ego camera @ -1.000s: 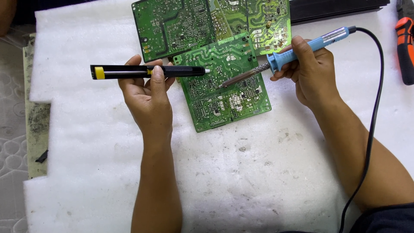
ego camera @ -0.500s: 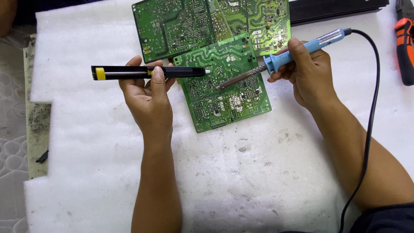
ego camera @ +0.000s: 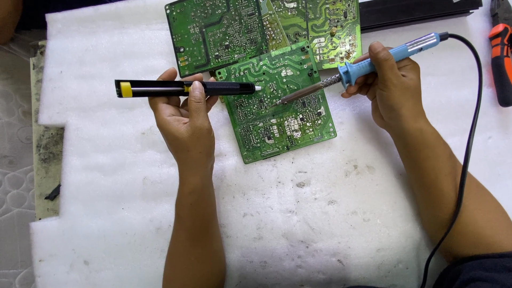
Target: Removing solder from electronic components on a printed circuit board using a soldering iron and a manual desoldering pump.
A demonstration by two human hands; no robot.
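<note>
Soldering iron (ego camera: pixel 373 61) tip shifted slightly, orange tool (ego camera: pixel 501 58) aside, foam sheet (ego camera: pixel 320 224) beneath

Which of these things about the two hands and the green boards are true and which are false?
1. The right hand holds a blue-handled soldering iron. True.
2. The left hand holds a red screwdriver. False: it holds a black pen-shaped tool with a yellow band.
3. The iron's metal tip points at the smaller green circuit board. True.
4. The boards lie on a bare wooden table. False: they lie on a white foam sheet.
5. A black cord runs from the iron's handle. True.
</note>
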